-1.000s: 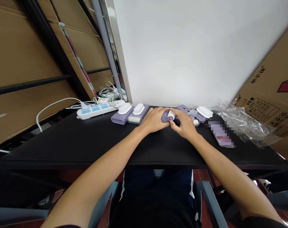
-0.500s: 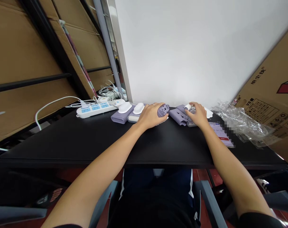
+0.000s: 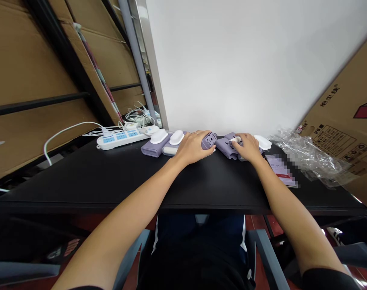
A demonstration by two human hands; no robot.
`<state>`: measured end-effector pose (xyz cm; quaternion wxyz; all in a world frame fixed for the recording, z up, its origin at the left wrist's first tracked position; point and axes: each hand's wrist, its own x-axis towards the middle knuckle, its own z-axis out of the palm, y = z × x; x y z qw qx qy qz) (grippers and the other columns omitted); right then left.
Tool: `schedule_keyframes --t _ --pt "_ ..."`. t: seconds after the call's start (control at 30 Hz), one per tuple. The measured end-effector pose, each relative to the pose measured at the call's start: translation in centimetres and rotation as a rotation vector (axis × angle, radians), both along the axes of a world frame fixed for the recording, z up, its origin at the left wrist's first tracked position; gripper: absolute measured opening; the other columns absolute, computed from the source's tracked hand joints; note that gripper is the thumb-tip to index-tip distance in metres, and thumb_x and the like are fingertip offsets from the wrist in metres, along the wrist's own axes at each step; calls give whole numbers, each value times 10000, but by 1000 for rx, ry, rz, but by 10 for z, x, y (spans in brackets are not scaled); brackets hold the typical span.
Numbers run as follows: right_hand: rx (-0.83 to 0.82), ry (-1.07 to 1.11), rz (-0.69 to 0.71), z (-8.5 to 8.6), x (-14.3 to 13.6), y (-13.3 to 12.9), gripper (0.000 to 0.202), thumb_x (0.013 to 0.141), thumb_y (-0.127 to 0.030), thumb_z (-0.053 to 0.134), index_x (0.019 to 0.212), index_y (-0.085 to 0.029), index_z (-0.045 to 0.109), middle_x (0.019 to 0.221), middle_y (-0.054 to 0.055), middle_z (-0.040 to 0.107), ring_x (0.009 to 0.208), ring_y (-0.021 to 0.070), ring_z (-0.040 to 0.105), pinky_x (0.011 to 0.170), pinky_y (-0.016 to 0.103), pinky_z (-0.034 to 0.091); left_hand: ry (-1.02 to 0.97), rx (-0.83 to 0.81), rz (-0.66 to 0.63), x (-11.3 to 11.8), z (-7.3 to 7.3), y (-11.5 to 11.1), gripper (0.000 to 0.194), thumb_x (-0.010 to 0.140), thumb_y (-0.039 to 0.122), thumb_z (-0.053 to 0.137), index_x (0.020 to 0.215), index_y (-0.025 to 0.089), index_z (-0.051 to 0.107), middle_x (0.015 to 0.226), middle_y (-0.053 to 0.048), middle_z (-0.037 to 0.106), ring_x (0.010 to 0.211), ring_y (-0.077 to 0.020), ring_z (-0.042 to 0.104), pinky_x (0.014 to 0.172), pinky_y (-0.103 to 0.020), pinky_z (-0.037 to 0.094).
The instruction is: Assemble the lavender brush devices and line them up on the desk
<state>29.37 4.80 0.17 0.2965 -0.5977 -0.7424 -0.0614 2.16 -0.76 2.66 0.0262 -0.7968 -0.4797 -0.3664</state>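
My left hand [image 3: 193, 148] is closed around a purple plastic housing [image 3: 209, 140], whose end with dark openings faces right. Between the fingers of my right hand [image 3: 249, 148] is a small white cylinder [image 3: 236, 140], held over a group of purple parts. A perforated purple casing [image 3: 227, 148] lies on the table just left of that hand. Left of my left hand sit two purple blocks topped with white oval pieces, one of them a purple block [image 3: 152, 149] under a white oval piece [image 3: 159, 136]. My fingers partly hide the parts beneath them.
A white power strip [image 3: 119, 139] with cables lies at the left on the black table [image 3: 110, 177]. On the right are a white scalloped piece [image 3: 263, 142], a phone [image 3: 280, 171], crumpled clear plastic [image 3: 312, 157] and a large cardboard box [image 3: 337, 117]. A white wall [image 3: 231, 68] stands behind.
My right hand has shifted slightly left with the white cylinder, nearer the perforated casing, uncovering more of the white scalloped piece. My left hand stays almost in place.
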Motion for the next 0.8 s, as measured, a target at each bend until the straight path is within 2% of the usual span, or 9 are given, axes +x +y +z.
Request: schedule_keyframes --t 0.13,0.3,0.5,0.6,0.8 --pt "14 -5 8 0 -2 -2 499 961 -507 546 1367 -243 664 1378 159 632 1325 366 537 1135 568 364 11 4 -7 0 0 0 559 887 486 666 1380 230 608 1341 -88 705 1220 -323 659 1074 -465 441" --pt "45 -38 20 -3 -4 -3 491 972 -496 523 1378 -249 651 1402 153 625 1332 364 532 1141 574 357 -27 38 -43 -2 1 -2 655 909 466 661 1503 263 475 1339 -78 703 1192 -298 677 1078 -451 445" --pt "37 -24 39 -1 -4 -4 414 965 -471 536 1278 -237 672 1338 149 670 1306 357 548 1126 557 370 -103 103 -35 -3 2 -5 466 919 444 662 1345 278 570 1364 -67 680 1214 -278 660 1066 -420 461" --pt "76 65 21 5 -3 -5 407 1014 -467 438 1244 -228 672 1284 150 698 1260 348 577 1105 538 384 -134 126 -14 -3 2 -4 415 907 448 674 1273 265 602 1311 -66 699 1192 -275 665 1057 -411 468" --pt "57 130 7 10 1 -8 566 1083 -497 205 1213 -252 698 1222 127 724 1203 332 596 1049 511 412 -278 115 -10 -2 5 -6 351 874 446 693 1163 262 620 1190 -40 721 1083 -251 688 998 -386 497"
